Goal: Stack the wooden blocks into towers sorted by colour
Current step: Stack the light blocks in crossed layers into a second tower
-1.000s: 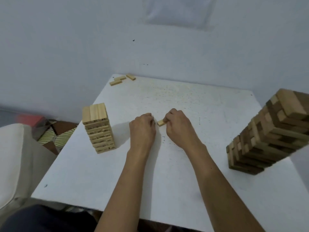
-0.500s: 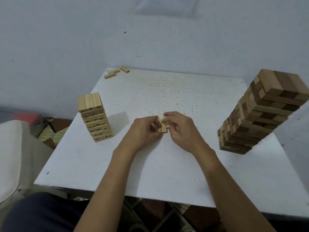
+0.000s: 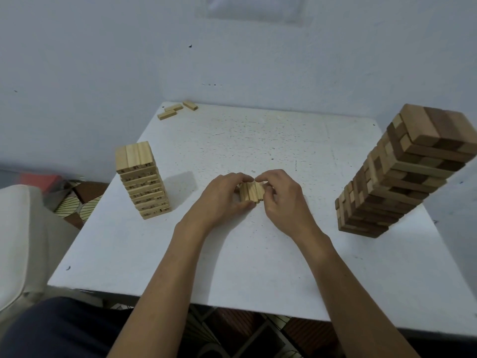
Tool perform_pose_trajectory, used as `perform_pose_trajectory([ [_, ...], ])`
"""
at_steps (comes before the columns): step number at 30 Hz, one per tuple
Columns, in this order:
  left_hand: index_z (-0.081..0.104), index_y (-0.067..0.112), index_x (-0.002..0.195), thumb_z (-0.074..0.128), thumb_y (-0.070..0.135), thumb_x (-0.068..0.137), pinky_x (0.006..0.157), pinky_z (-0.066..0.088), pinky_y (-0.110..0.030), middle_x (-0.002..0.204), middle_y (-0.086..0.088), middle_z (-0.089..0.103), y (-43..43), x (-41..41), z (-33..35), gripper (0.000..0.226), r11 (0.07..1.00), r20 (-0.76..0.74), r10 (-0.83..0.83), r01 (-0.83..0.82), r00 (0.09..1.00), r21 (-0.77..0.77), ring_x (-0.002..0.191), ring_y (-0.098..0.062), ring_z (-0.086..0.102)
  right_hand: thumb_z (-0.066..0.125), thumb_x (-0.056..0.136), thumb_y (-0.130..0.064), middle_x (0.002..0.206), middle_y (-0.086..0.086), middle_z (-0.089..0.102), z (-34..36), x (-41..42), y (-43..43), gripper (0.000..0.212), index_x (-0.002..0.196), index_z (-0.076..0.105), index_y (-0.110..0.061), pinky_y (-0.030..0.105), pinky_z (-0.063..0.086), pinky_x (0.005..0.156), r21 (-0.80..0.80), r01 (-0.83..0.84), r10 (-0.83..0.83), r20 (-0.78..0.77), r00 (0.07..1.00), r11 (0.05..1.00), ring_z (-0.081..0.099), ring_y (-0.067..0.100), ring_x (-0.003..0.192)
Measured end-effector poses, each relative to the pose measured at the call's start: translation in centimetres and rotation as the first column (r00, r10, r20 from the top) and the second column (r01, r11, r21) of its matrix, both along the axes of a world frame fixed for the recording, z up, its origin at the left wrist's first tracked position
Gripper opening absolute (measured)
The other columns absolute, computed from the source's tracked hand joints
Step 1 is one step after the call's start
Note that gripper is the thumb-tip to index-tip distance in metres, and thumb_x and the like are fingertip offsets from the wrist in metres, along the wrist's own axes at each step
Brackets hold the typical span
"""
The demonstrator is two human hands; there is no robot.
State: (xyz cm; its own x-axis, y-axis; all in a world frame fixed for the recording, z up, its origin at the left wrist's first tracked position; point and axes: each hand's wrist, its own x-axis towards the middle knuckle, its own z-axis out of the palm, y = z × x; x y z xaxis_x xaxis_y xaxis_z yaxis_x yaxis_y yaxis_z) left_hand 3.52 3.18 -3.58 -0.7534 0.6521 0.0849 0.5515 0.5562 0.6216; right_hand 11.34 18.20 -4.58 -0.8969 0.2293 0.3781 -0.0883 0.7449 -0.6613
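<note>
blocks [image 3: 250,192]: a few pale ones, side by side on the table [image 3: 258,267], between both hands
left hand [image 3: 222,197]: grasps the blocks from their left, fingers curled over the far end, thumb at the near end
right hand [image 3: 284,200]: grasps the same blocks from their right, fingers curled, forefinger tip meeting the left one above them
pale tower [image 3: 142,182]: upright, well left of the grip, numbers printed on its sides
mixed tower [image 3: 397,177]: pale and dark pieces, taller, well right of the grip
loose blocks [image 3: 175,111]: three pale ones, far beyond the grip and to its left, at the table's corner
</note>
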Motion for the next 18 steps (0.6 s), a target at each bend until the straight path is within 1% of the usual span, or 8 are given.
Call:
perform_pose_trajectory([
  [4, 0.058, 0.026, 0.130, 0.073, 0.032, 0.082, 0.079, 0.037, -0.019, 0.117, 0.009, 0.065, 0.2, -0.4, 0.2, 0.051, 0.999, -0.005, -0.038, 0.038, 0.999, -0.024, 0.094, -0.007, 0.053, 0.045, 0.088, 0.005, 0.104, 0.007, 0.062, -0.1, 0.0, 0.1, 0.029, 0.106, 0.066, -0.003, 0.033, 0.054, 0.079, 0.013, -0.006, 0.006, -0.005, 1.000, 1.000, 0.062, 0.018, 0.090],
  [8, 0.059, 0.031, 0.127, 0.071, 0.036, 0.082, 0.076, 0.042, -0.020, 0.107, 0.013, 0.068, 0.5, -0.4, 0.2, 0.047, 0.998, -0.021, -0.050, 0.050, 0.998, -0.037, 0.092, -0.008, 0.055, 0.042, 0.086, 0.001, 0.104, 0.005, 0.062, -0.2, 0.3, 0.0, 0.032, 0.107, 0.066, -0.005, 0.032, 0.054, 0.079, 0.014, -0.022, 0.022, -0.011, 1.000, 1.000, 0.062, 0.017, 0.092],
  [11, 0.059, 0.033, 0.123, 0.071, 0.038, 0.081, 0.078, 0.042, -0.021, 0.108, 0.015, 0.065, 0.4, -0.4, 0.3, 0.044, 0.998, -0.020, -0.039, 0.038, 0.999, -0.053, 0.092, -0.008, 0.052, 0.044, 0.085, 0.003, 0.101, 0.004, 0.062, -0.2, 0.4, 0.0, 0.031, 0.105, 0.066, -0.005, 0.031, 0.053, 0.077, 0.025, -0.024, 0.024, -0.024, 0.999, 0.999, 0.061, 0.015, 0.089],
  [13, 0.062, 0.031, 0.118, 0.072, 0.040, 0.079, 0.079, 0.044, -0.025, 0.107, 0.012, 0.064, 0.5, -0.2, 0.2, 0.041, 0.998, -0.044, -0.021, 0.018, 0.999, -0.068, 0.092, -0.010, 0.053, 0.046, 0.085, 0.006, 0.100, 0.004, 0.062, -0.3, 0.4, 0.0, 0.028, 0.102, 0.067, -0.004, 0.026, 0.052, 0.076, 0.037, -0.017, 0.018, -0.036, 0.999, 0.999, 0.060, 0.013, 0.088],
  [14, 0.064, 0.030, 0.115, 0.074, 0.041, 0.078, 0.078, 0.045, -0.025, 0.106, 0.012, 0.063, 0.6, 0.0, 0.2, 0.040, 0.998, -0.057, -0.006, 0.002, 0.998, -0.066, 0.091, -0.010, 0.055, 0.048, 0.085, 0.007, 0.100, 0.004, 0.062, -0.4, 0.5, -0.1, 0.027, 0.100, 0.067, -0.004, 0.022, 0.051, 0.076, 0.042, -0.011, 0.013, -0.036, 0.999, 0.999, 0.060, 0.013, 0.087],
  [16, 0.067, 0.027, 0.110, 0.074, 0.045, 0.076, 0.078, 0.048, -0.027, 0.105, 0.010, 0.063, 0.7, 0.5, 0.1, 0.039, 0.998, -0.078, 0.031, -0.034, 0.997, -0.046, 0.088, -0.009, 0.057, 0.050, 0.086, 0.008, 0.100, 0.003, 0.062, -0.6, 0.6, -0.1, 0.026, 0.099, 0.070, -0.003, 0.010, 0.045, 0.075, 0.059, -0.003, 0.004, -0.012, 1.000, 0.998, 0.060, 0.012, 0.087],
  [18, 0.069, 0.024, 0.109, 0.074, 0.048, 0.074, 0.079, 0.049, -0.027, 0.106, 0.009, 0.062, 0.8, 1.0, 0.2, 0.042, 0.998, -0.069, 0.055, -0.057, 0.996, -0.034, 0.088, -0.010, 0.059, 0.051, 0.087, 0.005, 0.101, 0.001, 0.061, -0.7, 0.7, -0.1, 0.025, 0.100, 0.071, -0.003, 0.005, 0.039, 0.076, 0.087, -0.006, 0.003, 0.034, 0.999, 0.996, 0.057, 0.012, 0.089],
])
